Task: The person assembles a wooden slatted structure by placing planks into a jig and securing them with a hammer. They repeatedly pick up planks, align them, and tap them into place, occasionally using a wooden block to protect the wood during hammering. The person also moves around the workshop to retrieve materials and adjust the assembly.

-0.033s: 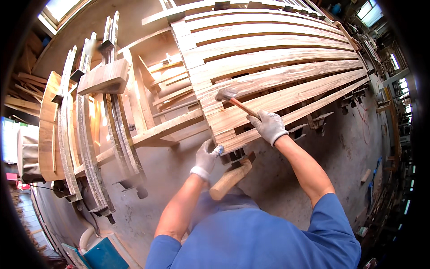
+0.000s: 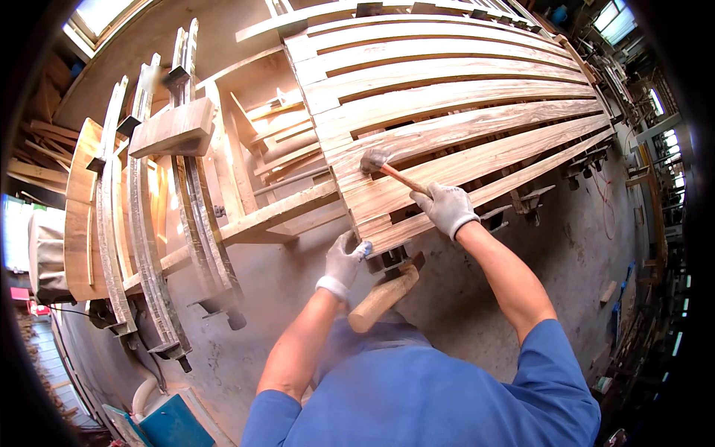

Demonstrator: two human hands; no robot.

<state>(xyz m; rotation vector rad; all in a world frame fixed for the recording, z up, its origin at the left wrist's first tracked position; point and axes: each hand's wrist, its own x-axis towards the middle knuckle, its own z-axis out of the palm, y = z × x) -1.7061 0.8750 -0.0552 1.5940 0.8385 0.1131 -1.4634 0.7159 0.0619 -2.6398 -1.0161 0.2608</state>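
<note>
In my gloved right hand is the wooden handle of a hammer. Its metal head is over the left end of a slatted wooden panel, at or just above the surface; I cannot tell if it touches. My left hand, gloved too, holds the panel's near left corner, thumb against the edge and the other fingers partly hidden. Just below that corner a clamp with a thick wooden handle sticks out toward me.
Several long metal bar clamps stand at the left, with a wood block across them. A wooden frame lies beside the panel. More clamp ends jut from its near right edge. A blue-green box sits low left.
The hammer head has shifted very slightly down and to the right over the panel. My left hand stays at the corner.
</note>
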